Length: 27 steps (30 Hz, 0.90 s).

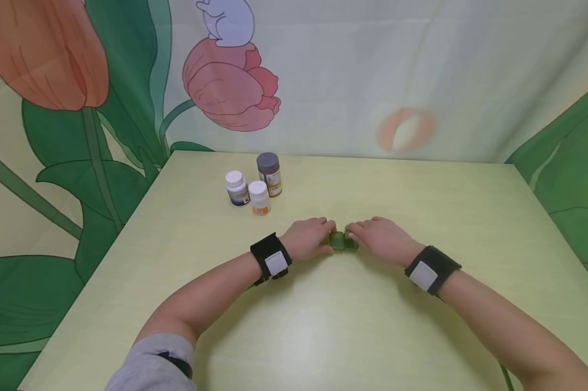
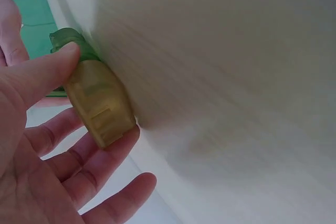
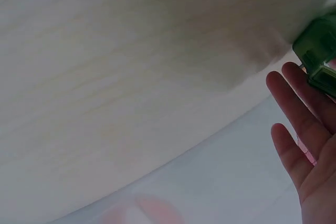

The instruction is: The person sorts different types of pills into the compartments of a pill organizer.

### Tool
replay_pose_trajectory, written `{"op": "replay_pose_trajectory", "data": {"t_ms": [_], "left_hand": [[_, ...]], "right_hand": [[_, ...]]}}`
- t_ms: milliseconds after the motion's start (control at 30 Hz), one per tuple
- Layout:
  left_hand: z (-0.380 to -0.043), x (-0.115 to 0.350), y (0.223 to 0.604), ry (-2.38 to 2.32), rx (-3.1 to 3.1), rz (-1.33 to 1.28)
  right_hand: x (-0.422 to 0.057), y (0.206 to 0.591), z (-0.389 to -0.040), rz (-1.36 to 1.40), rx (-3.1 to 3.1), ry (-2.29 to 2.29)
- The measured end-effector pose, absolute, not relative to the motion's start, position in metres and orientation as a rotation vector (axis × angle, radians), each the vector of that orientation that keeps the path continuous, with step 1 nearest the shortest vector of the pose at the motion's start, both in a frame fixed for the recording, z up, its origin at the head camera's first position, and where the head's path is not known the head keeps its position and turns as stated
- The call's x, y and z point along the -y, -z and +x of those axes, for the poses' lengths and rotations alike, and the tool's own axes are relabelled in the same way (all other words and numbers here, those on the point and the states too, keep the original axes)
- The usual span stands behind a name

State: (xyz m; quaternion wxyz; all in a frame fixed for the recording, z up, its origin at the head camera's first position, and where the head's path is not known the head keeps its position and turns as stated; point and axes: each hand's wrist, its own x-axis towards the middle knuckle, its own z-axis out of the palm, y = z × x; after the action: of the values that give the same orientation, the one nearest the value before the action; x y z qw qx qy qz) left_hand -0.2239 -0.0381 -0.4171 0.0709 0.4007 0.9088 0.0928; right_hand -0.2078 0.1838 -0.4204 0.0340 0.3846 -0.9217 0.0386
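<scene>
A small translucent pill box, green with a yellow end piece, lies between the two hands in the head view. My left hand grips its left end. In the left wrist view, the thumb of this left hand lies over the pill box with fingers under the yellow end. My right hand holds the right end, fingertips bent over it. The right wrist view shows a green part of the pill box at the frame edge, beside the fingers of the right hand; the thumb is hidden there.
Three bottles stand together at the back left: a white one with a dark label, a white one with an orange label, and a brownish one with a grey cap. A flowered curtain hangs behind the pale table.
</scene>
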Motion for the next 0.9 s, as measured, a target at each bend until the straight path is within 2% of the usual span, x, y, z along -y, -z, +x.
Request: {"op": "replay_pose_trajectory", "data": {"t_ms": [433,900], "left_hand": [[-0.225,0.038,0.418,-0.248,-2.742,1.171],[-0.228,0.043,0.421,-0.371,-2.71,1.049]], "right_hand": [[-0.178,0.422,-0.248,0.929,2.872,-0.495],[-0.189,0.413,-0.237,0.849,2.899,-0.533]]}}
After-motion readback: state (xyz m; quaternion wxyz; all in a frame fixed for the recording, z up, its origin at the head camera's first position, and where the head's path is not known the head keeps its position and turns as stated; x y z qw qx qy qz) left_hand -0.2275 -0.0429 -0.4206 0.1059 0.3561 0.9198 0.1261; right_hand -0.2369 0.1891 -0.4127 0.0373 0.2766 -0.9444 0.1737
